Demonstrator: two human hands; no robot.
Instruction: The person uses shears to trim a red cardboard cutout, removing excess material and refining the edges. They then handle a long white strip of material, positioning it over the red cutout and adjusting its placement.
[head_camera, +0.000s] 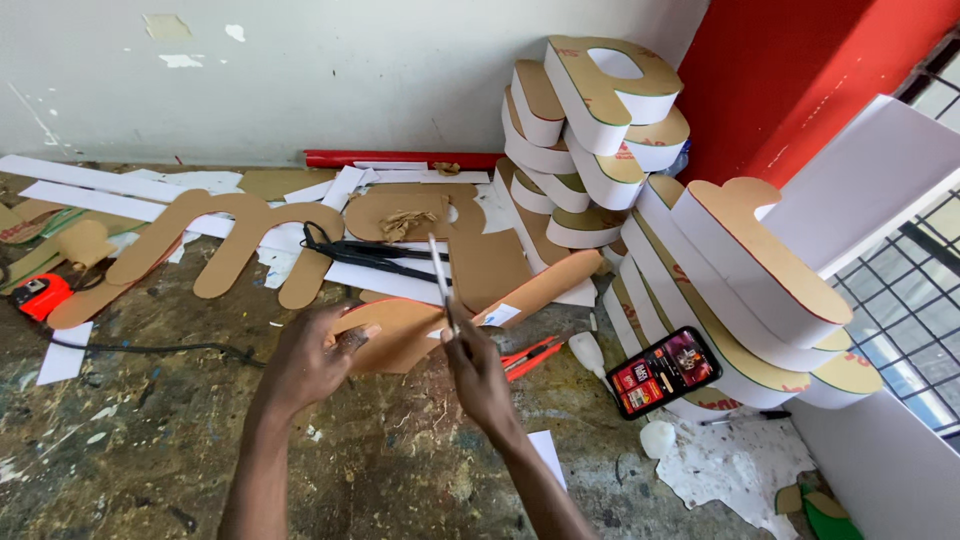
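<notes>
My left hand (308, 357) holds the left end of a curved brown cardboard piece (410, 330) lying on the stained floor. My right hand (476, 368) grips a thin white stick-like tool (440, 272) that points up and away over that piece. A longer brown strip (545, 285) slants up to the right from under the curved piece. Just right of my right hand lies a red utility knife (530, 355).
Stacked white-sided letter shapes with brown tops (600, 130) fill the right side. A phone with a lit screen (663, 371) leans on them. A brown wavy cutout (215, 245), black pliers-like tool (375, 255), white bottle (588, 352), red tape measure (40, 295) and paper scraps lie around.
</notes>
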